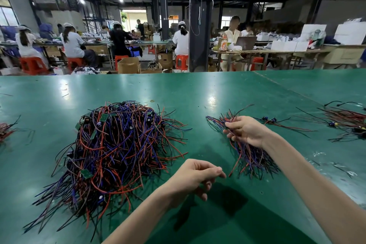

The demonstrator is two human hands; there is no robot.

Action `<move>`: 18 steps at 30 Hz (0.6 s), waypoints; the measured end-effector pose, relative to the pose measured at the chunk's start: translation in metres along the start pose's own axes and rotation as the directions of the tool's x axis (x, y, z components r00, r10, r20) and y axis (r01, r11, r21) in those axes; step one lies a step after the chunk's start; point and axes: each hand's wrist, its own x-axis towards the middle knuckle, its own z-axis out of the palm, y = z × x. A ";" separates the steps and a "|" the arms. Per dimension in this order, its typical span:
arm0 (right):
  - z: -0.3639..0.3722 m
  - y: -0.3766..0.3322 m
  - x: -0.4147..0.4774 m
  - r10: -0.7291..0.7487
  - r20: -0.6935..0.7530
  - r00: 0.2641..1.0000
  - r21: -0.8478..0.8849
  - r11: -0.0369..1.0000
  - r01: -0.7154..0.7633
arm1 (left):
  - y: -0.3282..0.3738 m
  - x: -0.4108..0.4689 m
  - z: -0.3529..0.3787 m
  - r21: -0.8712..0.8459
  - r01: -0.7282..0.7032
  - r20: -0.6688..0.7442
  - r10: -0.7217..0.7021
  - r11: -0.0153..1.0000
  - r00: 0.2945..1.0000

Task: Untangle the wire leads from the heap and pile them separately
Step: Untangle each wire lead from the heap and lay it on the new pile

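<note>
green bench [198, 89], head cam. heap of wire leads [118, 144] sits left of centre: red, blue/purple and black leads knotted together, small green pcbs [86, 173] among them, loose ends fanning toward the near edge

r hand [245, 130] is right of the heap and well apart from it, fingers curled round the top of the sorted bundle [251, 156]. bundle's lower ends splay on the bench toward the camera. l hand [196, 177] hovers between heap and bundle, near the heap's right fringe. fingers loosely curled, no wire seen in it, reads as empty

also: a few stray leads w/ blue parts [272, 120] just past the r hand, a separate red/black pile [344, 123] far right, a small bunch [5, 130] at the left edge. other workers on red stools in bkgd

judgement: heap is far bigger than bundle, so most of the task is left. step in hand looks like reaching for the next lead

how to do it well: pick a fringe lead whose free end shows, not one buried mid-heap. pinch near the end or pcb and draw it out slowly along its own length. if the heap lifts w/ it, stop and hold the heap down, don't yank, since the joints are prob. weak. lay it in the bundle w/ ends facing the same way, r grip firm so the bundle doesn't fan out
</note>
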 end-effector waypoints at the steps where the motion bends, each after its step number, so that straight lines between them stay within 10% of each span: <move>1: -0.004 -0.002 0.004 0.053 0.005 0.999 -0.099 0.994 -0.052 | 0.001 0.000 -0.001 0.004 -0.001 -0.009 0.001 1.000 1.000; 5: -0.017 -0.004 0.016 0.188 -0.052 0.981 -0.418 0.888 -0.192 | 0.002 0.002 -0.005 0.014 0.007 -0.068 -0.006 1.000 0.998; 18: -0.021 -0.004 0.021 0.028 -0.227 0.973 -0.502 0.853 -0.142 | -0.001 0.003 -0.006 0.032 0.071 -0.102 -0.067 0.997 0.993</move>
